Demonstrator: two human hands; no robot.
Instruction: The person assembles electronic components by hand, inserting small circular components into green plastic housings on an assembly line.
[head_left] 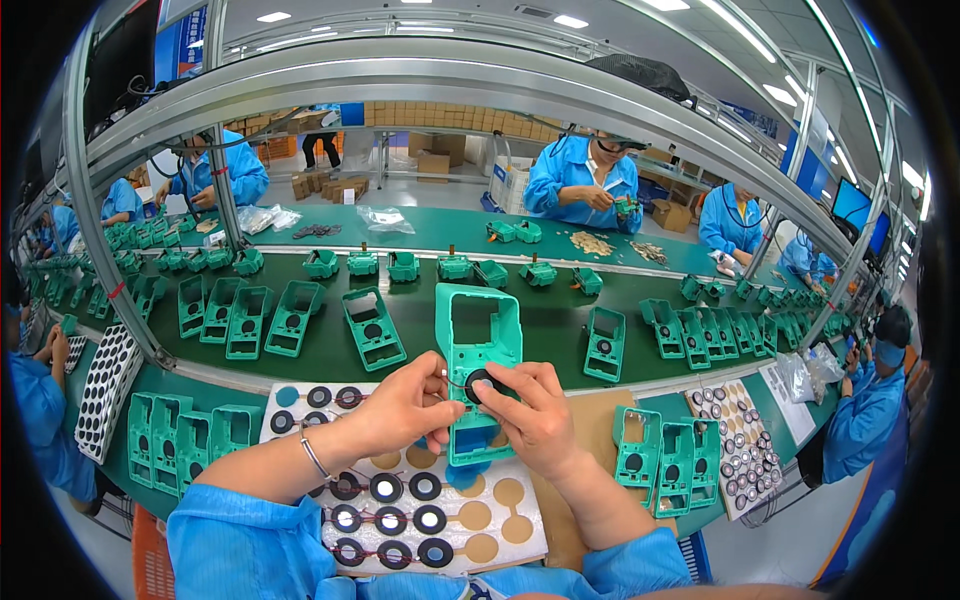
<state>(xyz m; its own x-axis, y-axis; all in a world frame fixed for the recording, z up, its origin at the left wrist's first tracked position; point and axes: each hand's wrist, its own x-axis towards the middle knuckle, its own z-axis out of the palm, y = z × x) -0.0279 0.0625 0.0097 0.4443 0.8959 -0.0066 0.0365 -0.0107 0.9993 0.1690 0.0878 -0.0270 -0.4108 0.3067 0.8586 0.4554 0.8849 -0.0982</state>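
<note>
A green plastic housing [480,325] with a large rectangular opening is held upright in front of me. At its middle sits a round black speaker [478,386]. My right hand [535,415] has its thumb and fingers on the speaker and round the housing's right side. My left hand [410,405] is closed at the housing's left edge, its fingertips pinching the speaker's thin dark wire. Below my hands lies a white foam board [510,558] with rows of wired round speakers [389,520] and several bare round recesses.
Green housings stand on the bench at left [193,450] and right [675,460]. More housings [375,330] line the dark green conveyor [450,265] ahead. A second speaker board [740,420] lies at right. A metal frame bar [450,70] crosses overhead. Co-workers [585,180] sit opposite and at both sides.
</note>
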